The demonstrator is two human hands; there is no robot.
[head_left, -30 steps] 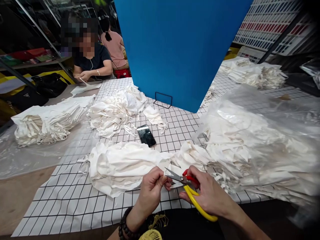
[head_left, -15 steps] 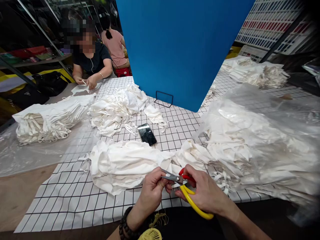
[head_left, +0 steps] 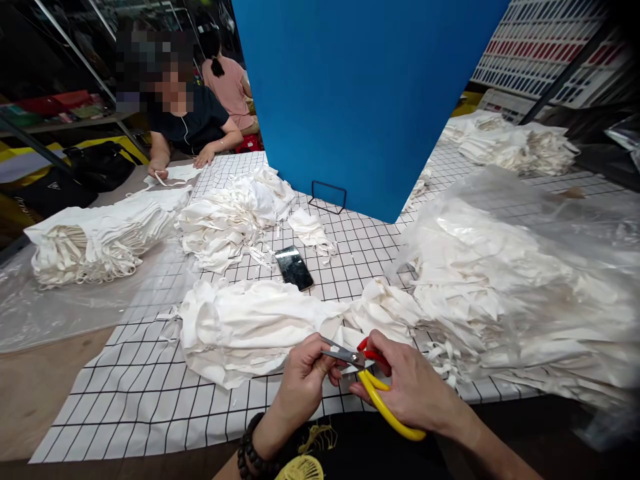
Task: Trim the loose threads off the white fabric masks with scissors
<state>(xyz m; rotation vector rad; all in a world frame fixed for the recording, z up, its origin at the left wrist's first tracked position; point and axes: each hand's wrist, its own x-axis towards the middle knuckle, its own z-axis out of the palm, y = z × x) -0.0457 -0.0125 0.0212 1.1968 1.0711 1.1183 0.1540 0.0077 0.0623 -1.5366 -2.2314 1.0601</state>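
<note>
At a workshop table covered in a white cloth with a black grid, my right hand grips a pair of scissors with one red and one yellow handle, fingers wrapped round the loops, the grey blades pointing toward nine o'clock and nearly shut. My left hand, a dark beaded bracelet on its wrist, is curled narrow, thumb and fingers pinching a small bit of white fabric right at the blade tips; the bit itself is too small to make out. Both hands sit at the six o'clock edge of the table, touching the near edge of a rumpled heap of white cloth pieces.

At three o'clock a large stack of white pieces lies under a clear plastic sheet. A black smartphone rests face up at twelve o'clock from my hands, just beyond the heap. Further back, another loose pile of white fabric spreads at eleven o'clock, and a bundled stack of white pieces with loops lies at ten o'clock. A tall blue board stands upright in a black wire stand at twelve o'clock. At the far ten o'clock corner a person in a dark T-shirt has both hands flat on a white piece.
</note>
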